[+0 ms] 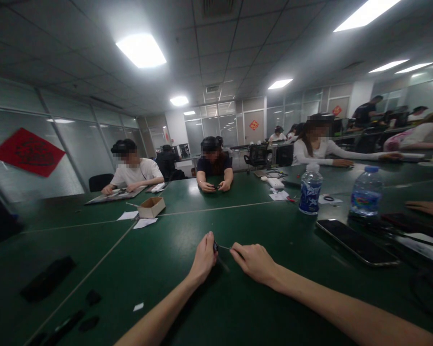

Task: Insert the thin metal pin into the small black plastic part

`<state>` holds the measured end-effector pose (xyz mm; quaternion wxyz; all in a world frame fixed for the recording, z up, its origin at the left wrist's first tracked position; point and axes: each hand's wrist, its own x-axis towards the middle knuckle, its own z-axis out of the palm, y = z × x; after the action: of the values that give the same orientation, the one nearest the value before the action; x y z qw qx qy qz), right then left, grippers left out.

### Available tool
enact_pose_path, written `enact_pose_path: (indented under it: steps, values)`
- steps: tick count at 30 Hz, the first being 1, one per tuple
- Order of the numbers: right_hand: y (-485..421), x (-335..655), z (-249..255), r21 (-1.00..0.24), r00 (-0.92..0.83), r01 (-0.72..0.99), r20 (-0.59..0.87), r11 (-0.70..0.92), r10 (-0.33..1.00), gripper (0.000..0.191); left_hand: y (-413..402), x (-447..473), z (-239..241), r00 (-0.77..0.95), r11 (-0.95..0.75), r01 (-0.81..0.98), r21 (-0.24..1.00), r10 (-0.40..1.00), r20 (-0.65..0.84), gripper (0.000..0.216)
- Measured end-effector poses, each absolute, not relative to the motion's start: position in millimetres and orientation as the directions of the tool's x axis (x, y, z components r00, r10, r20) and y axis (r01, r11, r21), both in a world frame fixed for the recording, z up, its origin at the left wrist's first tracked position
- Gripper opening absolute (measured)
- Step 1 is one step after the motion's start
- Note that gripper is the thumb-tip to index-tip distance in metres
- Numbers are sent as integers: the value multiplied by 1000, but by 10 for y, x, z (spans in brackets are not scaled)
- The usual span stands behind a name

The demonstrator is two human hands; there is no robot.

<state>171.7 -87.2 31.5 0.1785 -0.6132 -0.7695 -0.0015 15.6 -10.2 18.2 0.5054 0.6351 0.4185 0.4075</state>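
Above the green table, my left hand (204, 257) is closed around a small dark object (215, 246), mostly covered by the fingers. My right hand (254, 261) is closed in a pinch, a short way to the right. Between the two hands runs a thin, light metal rod (224, 248). Its right end goes into my right fingers, and its left end meets the dark object. Whether the rod touches or enters that object I cannot tell.
At the right lie a phone (356, 241) and two plastic bottles, one with a white cap (311, 190), one with a blue cap (366, 192). A cardboard box (151, 207) stands left on papers. Dark pieces (48, 278) lie near left. Several people sit around the table (173, 245).
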Motion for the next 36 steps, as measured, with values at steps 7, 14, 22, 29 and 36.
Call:
enact_pose_path:
  steps: [7,14,22,29,36]
  values:
    - [-718,1836,239,-467,17,877,262,112,965,34,-209,153,225,361,-207,88,974,918,162,45]
    - [-631,1922,171,-482,-36,856,307,187,951,31,-137,148,173,399,-7,-40,999,917,22,47]
    - [-730,1884,235,-381,-233,853,333,357,914,33,-73,159,119,449,69,-168,983,893,14,48]
    - [-735,1876,225,-328,-318,835,370,443,873,30,-49,163,76,447,62,-166,984,894,19,49]
    - [-746,1872,247,-328,-328,829,369,452,870,30,-70,158,101,455,52,-163,985,890,28,47]
